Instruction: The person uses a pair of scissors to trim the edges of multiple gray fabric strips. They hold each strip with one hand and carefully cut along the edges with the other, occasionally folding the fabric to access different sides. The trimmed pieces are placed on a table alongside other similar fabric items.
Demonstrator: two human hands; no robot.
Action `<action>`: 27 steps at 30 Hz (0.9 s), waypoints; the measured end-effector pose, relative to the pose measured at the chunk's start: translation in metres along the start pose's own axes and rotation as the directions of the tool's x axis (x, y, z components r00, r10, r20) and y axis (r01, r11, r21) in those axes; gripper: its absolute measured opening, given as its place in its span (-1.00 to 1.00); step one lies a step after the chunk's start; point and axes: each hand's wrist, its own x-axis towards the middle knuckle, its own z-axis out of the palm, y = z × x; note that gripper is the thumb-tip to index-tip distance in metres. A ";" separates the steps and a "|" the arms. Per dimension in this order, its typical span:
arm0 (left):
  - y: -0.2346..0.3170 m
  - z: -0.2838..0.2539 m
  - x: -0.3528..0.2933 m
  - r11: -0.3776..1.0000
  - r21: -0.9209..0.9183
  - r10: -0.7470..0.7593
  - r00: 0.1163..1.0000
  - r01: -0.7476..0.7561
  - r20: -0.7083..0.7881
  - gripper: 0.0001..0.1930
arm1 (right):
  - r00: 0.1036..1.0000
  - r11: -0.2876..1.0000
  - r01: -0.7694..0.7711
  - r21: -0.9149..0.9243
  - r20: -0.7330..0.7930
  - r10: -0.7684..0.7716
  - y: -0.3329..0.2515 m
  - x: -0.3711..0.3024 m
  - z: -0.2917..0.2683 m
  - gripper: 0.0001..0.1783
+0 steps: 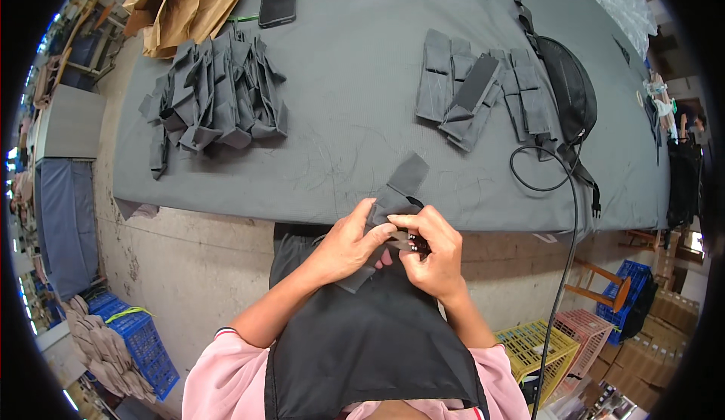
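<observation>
My left hand (349, 245) is closed on a grey sewn fabric piece (408, 174), pinching it between thumb and fingers just off the table's near edge. One end of the piece slants up over the tabletop; another part hangs below my hands. My right hand (436, 256) is closed beside it, its fingertips touching the cloth. In that hand is a small dark tool with shiny metal parts, which looks like thread snips (415, 245); the fingers hide most of it.
Heaped grey fabric pieces (219, 95) lie at the left of the grey-covered table (340, 65), flatter pieces (461, 88) at the right. Nearby are a black waist bag (566, 88) with a cable (572, 246), a phone (279, 1), a paper bag (185, 4) and loose threads. Crates (536, 352) stand lower right.
</observation>
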 end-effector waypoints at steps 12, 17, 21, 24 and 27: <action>0.006 -0.016 -0.001 0.994 0.032 -0.104 0.992 0.102 0.072 -0.81 | 0.972 0.986 -0.162 0.039 0.178 0.153 0.007 0.013 -0.013 -0.79; 0.016 -0.011 -0.001 0.974 0.207 -0.095 0.995 0.091 0.009 -0.75 | 0.971 0.960 0.056 -0.274 0.237 0.012 -0.009 0.016 -0.026 -0.79; 0.018 -0.009 -0.001 0.943 0.324 -0.077 0.997 0.073 -0.002 -0.70 | 0.963 0.941 0.116 -0.319 0.267 -0.028 -0.011 0.018 -0.025 -0.81; 0.022 -0.009 -0.002 0.931 0.354 -0.083 0.996 0.083 -0.014 -0.68 | 0.959 0.929 0.148 -0.339 0.277 -0.052 -0.013 0.019 -0.024 -0.81; 0.021 -0.008 0.000 0.929 0.352 -0.119 0.993 0.112 -0.004 -0.66 | 0.962 0.912 0.179 -0.369 0.262 -0.083 -0.012 0.017 -0.022 -0.81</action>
